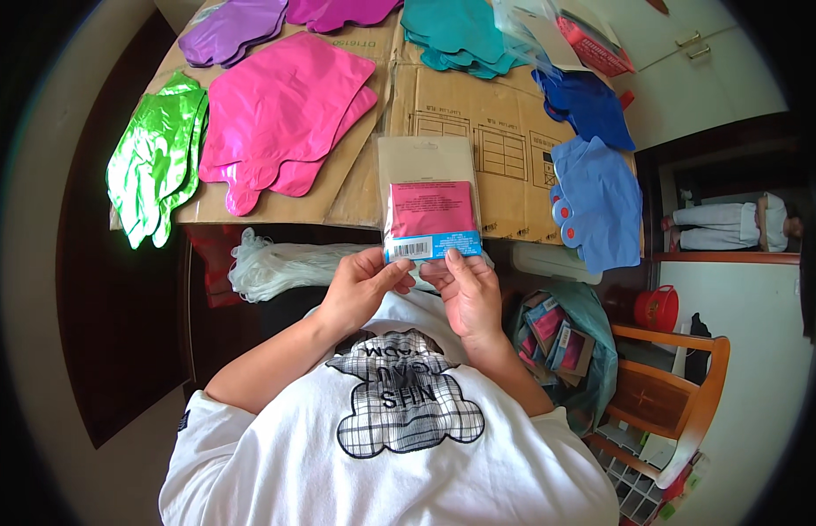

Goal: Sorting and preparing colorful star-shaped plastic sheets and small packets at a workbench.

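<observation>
In front of me is a flat clear plastic packet with a tan card, a folded pink foil piece and a blue and white barcode strip. My left hand pinches its lower left corner between thumb and fingers. At the lower right, my right hand grips the same edge, thumb on top. The packet's upper part lies over the front edge of the cardboard-covered table. Nearest to it on the left is a stack of flat pink foil balloons.
Green, purple, teal, dark blue and light blue foil stacks surround the table top. White string hangs below the front edge. A bag of similar packets stands at right beside a wooden chair.
</observation>
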Motion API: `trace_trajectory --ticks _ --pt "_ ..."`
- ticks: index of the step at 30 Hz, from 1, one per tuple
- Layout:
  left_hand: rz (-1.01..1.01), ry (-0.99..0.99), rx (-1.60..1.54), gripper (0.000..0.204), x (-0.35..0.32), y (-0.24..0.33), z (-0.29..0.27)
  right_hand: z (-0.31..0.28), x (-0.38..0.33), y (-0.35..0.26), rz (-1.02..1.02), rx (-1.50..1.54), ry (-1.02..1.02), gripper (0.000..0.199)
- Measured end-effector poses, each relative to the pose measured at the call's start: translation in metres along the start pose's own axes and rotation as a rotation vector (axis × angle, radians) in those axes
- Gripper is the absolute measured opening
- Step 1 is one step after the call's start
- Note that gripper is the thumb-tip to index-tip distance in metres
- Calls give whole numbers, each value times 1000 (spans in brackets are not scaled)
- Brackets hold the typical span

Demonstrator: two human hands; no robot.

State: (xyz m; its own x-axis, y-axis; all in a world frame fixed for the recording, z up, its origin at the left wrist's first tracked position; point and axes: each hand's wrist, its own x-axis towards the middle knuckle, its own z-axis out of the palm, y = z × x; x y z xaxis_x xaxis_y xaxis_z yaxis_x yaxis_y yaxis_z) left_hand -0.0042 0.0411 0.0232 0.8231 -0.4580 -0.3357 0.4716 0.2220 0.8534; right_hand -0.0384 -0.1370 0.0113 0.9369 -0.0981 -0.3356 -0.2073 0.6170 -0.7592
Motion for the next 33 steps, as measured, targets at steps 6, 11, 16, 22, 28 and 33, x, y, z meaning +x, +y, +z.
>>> trace_trajectory --ticks 6,11,16,22,28,33 --pt "34 -197 858 27 -1 56 -28 -9 1 -3 -25 -56 -30 20" --pt "430 240 788 27 24 115 -33 -11 -3 -17 -133 -203 -112 22" --pt "397 -22 725 35 67 135 -33 -14 -2 -22 -179 -281 -152 16" --pt "153 -184 553 29 84 137 -37 -22 -4 -27 -235 -330 -115 15" --pt "165 -157 256 20 91 130 -35 -12 -3 -28 -192 -207 -55 14" --pt "147 -24 107 20 90 132 -25 -6 0 -28 -192 -197 -8 14"
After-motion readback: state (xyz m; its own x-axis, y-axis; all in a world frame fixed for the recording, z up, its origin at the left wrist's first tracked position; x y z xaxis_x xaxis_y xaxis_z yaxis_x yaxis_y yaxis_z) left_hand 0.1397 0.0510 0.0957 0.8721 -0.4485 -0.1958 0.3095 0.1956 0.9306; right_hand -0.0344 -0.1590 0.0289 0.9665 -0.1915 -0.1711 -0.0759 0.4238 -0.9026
